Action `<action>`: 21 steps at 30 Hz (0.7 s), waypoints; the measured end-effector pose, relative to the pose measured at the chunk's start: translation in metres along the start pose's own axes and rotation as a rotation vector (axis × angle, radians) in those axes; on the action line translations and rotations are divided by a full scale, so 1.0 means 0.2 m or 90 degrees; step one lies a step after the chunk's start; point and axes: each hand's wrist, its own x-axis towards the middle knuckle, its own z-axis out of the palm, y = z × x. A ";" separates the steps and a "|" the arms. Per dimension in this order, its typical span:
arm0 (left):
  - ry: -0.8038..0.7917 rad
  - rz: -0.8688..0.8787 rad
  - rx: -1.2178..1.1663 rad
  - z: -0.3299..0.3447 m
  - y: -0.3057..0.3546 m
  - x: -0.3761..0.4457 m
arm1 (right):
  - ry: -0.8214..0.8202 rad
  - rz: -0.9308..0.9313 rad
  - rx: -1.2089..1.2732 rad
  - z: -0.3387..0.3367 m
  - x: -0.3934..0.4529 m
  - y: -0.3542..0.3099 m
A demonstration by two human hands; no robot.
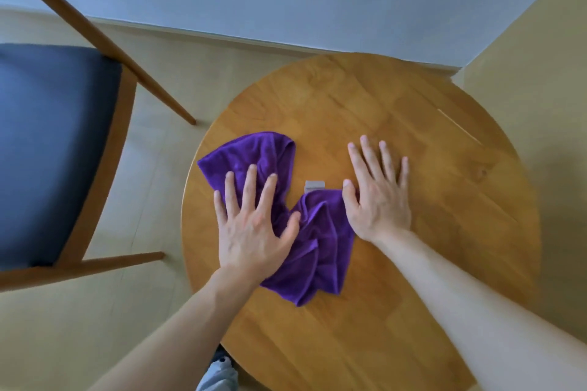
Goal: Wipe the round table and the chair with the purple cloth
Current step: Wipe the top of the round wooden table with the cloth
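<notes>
chair (47,143) is seen left of the counter (413,105), cut off at the frame; purple cloth (320,247) is pressed flat by left hand (254,232), fingers (249,187) spread; right hand (378,197) lies flat too.

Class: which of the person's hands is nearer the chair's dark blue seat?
Left. The left hand presses the purple cloth near the table's chair-side edge; the right hand lies flat farther from the seat.
</notes>
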 end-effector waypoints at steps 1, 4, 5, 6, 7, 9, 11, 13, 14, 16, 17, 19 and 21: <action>-0.014 0.009 0.011 0.00 -0.02 -0.05 | 0.006 -0.002 0.008 0.01 0.00 0.00; -0.044 0.014 0.046 0.02 -0.06 -0.19 | 0.024 -0.007 0.019 0.02 0.00 0.01; -0.048 0.005 0.055 0.03 -0.08 -0.22 | 0.026 -0.006 0.022 0.03 0.00 0.01; -0.052 -0.005 0.060 0.03 -0.09 -0.24 | 0.027 -0.006 0.023 0.03 0.00 0.01; -0.056 -0.013 0.064 0.03 -0.10 -0.24 | 0.028 -0.005 0.024 0.03 0.00 0.01; -0.062 -0.010 0.075 0.01 -0.11 -0.19 | 0.026 -0.004 0.023 0.03 0.02 0.00; -0.062 0.007 0.087 -0.02 -0.14 -0.07 | 0.018 -0.003 0.019 0.03 0.03 0.00; -0.046 0.011 0.081 -0.08 -0.19 0.11 | 0.016 0.000 0.009 0.03 0.04 0.00; -0.035 0.006 0.073 -0.10 -0.21 0.21 | 0.016 0.000 0.005 0.03 0.04 0.00; -0.017 -0.013 0.053 -0.14 -0.24 0.35 | 0.020 0.001 0.002 0.03 0.03 0.01; -0.006 -0.023 0.040 -0.14 -0.23 0.38 | 0.023 0.002 0.001 0.03 0.03 0.01; 0.017 -0.023 0.011 -0.12 -0.21 0.35 | 0.026 0.002 0.004 0.03 0.03 0.01; 0.020 0.014 -0.008 -0.09 -0.19 0.21 | 0.029 0.003 0.007 0.03 0.02 0.01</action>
